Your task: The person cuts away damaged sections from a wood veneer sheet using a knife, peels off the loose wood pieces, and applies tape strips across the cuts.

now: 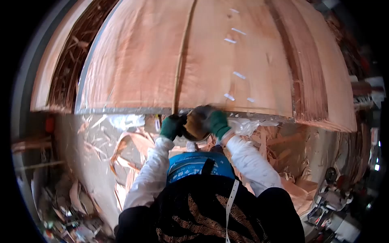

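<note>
My left hand point(173, 126), in a green and dark glove, is closed at the left side of a round tan roll point(195, 124). On the roll's right side is my right hand point(216, 122), also gloved and somewhat blurred, with its fingers around the edge. Both hands are just below the front edge of a large stack of wood veneer sheets point(142, 60). A thin tan strip point(184, 52) runs down across the top sheet to the edge near my left hand. Short white tape pieces point(239, 75) dot the top sheet.
More veneer stacks stand at the left point(52, 69) and right point(308, 52). Curled veneer scraps point(139, 141) and clear plastic point(125, 121) lie on the floor below the edge. Cluttered items point(332, 198) are at the lower right.
</note>
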A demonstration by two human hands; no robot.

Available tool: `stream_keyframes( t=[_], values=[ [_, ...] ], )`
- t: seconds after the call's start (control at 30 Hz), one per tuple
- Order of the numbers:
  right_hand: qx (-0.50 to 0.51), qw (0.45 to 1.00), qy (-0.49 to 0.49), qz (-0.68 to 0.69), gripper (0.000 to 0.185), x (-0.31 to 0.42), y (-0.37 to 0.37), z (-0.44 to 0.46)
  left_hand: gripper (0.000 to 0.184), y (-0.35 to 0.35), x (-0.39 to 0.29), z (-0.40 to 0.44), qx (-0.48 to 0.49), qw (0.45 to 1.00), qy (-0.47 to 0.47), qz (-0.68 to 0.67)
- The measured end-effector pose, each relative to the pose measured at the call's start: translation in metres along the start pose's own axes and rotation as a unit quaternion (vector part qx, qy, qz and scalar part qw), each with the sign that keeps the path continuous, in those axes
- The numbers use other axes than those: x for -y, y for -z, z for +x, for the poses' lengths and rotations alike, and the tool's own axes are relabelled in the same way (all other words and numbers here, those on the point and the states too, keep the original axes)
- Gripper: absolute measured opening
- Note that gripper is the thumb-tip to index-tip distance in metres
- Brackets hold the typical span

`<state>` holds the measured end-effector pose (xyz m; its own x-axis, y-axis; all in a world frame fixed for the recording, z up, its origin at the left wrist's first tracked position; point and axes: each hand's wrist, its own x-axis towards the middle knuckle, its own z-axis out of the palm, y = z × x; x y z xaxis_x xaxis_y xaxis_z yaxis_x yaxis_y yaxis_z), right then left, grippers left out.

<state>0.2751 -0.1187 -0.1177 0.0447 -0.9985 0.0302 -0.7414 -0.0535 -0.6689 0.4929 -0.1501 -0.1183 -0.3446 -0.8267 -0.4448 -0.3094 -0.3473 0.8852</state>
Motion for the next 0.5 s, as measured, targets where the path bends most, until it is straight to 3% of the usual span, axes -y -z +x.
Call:
stream_keyframes(
  t=[0.03, 0.07, 0.1, 0.13, 0.17, 0.2, 0.23, 0.27, 0.37, 0.4, 0.43, 0.47, 0.5],
  values=[
    [0.094, 0.992, 0.030, -0.074, 0.034, 0.040, 0.028, 0.000, 0.041, -0.001, 0.013, 0.008, 0.007, 0.999, -0.048, 0.017],
    [0.143, 0.984, -0.013, -0.101, 0.038, 0.034, 0.007, -0.007, 0.039, -0.002, 0.004, 0.006, 0.003, 0.999, -0.005, 0.036],
    [0.155, 0.980, -0.038, -0.117, 0.042, 0.048, 0.008, -0.007, 0.037, -0.003, -0.006, 0.003, 0.001, 0.998, 0.039, 0.054],
    [0.098, 0.981, 0.063, -0.157, 0.056, 0.023, -0.019, -0.011, 0.043, -0.003, -0.007, 0.005, 0.006, 0.997, 0.038, 0.060],
    [0.189, 0.971, -0.031, -0.144, 0.048, 0.041, 0.001, -0.009, 0.034, 0.001, -0.009, 0.001, 0.048, 0.998, 0.014, 0.036],
    [0.055, 0.984, 0.038, -0.162, 0.045, -0.008, -0.066, -0.010, 0.030, 0.012, 0.010, 0.007, 0.104, 0.966, -0.140, 0.193],
    [-0.038, 0.979, 0.096, -0.175, 0.043, -0.020, -0.079, -0.008, 0.030, 0.023, 0.029, 0.012, 0.108, 0.889, -0.303, 0.325],
    [-0.019, 0.977, 0.087, -0.194, 0.042, -0.032, -0.092, -0.009, 0.032, 0.021, 0.005, -0.007, 0.105, 0.993, 0.044, 0.027],
    [-0.033, 0.967, 0.124, -0.220, 0.036, -0.041, -0.102, -0.008, 0.031, 0.062, 0.035, -0.025, 0.105, 0.993, 0.031, -0.052],
    [-0.054, 0.961, 0.143, -0.229, 0.035, -0.049, -0.119, -0.001, 0.023, 0.081, 0.063, -0.024, 0.086, 0.996, -0.005, 0.017],
    [-0.075, 0.955, 0.164, -0.237, 0.034, -0.057, -0.135, 0.005, 0.028, 0.132, 0.117, -0.002, 0.169, 0.861, -0.329, 0.348],
    [-0.103, 0.951, 0.172, -0.236, 0.034, -0.061, -0.148, 0.012, 0.059, 0.148, 0.147, 0.006, 0.159, 0.859, -0.214, 0.436],
    [-0.094, 0.945, 0.186, -0.252, 0.036, -0.061, -0.145, 0.012, 0.059, 0.155, 0.136, 0.016, 0.165, 0.851, -0.220, 0.448]
  ],
)
